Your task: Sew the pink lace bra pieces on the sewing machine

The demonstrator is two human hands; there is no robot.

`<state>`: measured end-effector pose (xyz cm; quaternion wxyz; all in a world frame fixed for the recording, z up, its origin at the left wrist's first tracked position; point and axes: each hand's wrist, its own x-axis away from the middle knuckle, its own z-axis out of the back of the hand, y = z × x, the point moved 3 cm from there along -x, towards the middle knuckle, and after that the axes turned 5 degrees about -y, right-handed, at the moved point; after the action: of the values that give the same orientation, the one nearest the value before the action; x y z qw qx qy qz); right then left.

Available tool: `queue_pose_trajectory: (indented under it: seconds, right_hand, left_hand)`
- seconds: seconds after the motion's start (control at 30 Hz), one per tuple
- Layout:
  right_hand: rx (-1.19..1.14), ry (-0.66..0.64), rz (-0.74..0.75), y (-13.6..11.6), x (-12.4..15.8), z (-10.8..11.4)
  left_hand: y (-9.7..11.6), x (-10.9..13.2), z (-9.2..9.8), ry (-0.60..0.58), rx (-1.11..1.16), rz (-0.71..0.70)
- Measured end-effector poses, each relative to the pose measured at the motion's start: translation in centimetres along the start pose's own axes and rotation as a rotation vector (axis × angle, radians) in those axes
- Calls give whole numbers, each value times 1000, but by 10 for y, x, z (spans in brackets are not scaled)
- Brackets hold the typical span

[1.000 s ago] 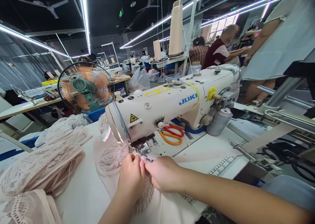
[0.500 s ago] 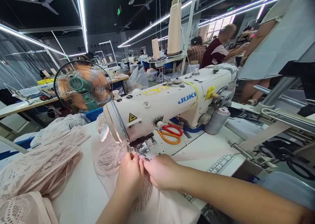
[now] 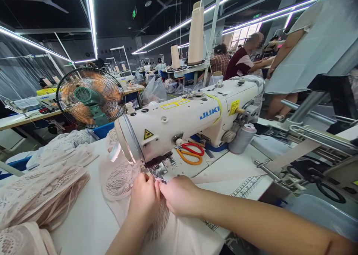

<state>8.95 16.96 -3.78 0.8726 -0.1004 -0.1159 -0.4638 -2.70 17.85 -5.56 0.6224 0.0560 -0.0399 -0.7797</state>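
A pale pink lace garment (image 3: 119, 182) lies spread on the white table under the head of a sewing machine (image 3: 167, 126). Just in front of the needle area, my left hand (image 3: 145, 195) pinches the garment's edge, fingers closed. Right beside it and touching it, my right hand (image 3: 180, 196) is also closed on the fabric edge. The fingers hide the exact spot they grip. From the right, a pale fabric band (image 3: 223, 171) runs along the table toward the machine's foot.
Scissors with red and orange handles (image 3: 190, 156) lie behind my right hand. A grey thread cone (image 3: 242, 138) stands by the machine's base. Stacked lace pieces (image 3: 41, 195) cover the left side. A fan (image 3: 91, 96) stands behind; a standing person (image 3: 316, 57) is at the right.
The whole view has shifted slightly, so the scene sits a little further left. Both hands keep their grip on the garment at the machine's foot.
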Motion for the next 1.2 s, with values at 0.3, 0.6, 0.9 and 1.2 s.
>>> queue_pose_trajectory:
  seconds: [0.3,0.6,0.9,1.2]
  right_hand:
    - [16,102,-14,2,1,-2]
    - [39,70,-37,4,9,-1]
    - [-16,108,-41,6,13,2]
    - [-23,103,-27,9,13,5]
  left_hand:
    - [-4,-3,2,-10,-40,27]
    - [-1,7,12,-29,-63,55]
    - [-3,19,28,-36,-244,11]
    - [-10,19,35,-1,-340,-10]
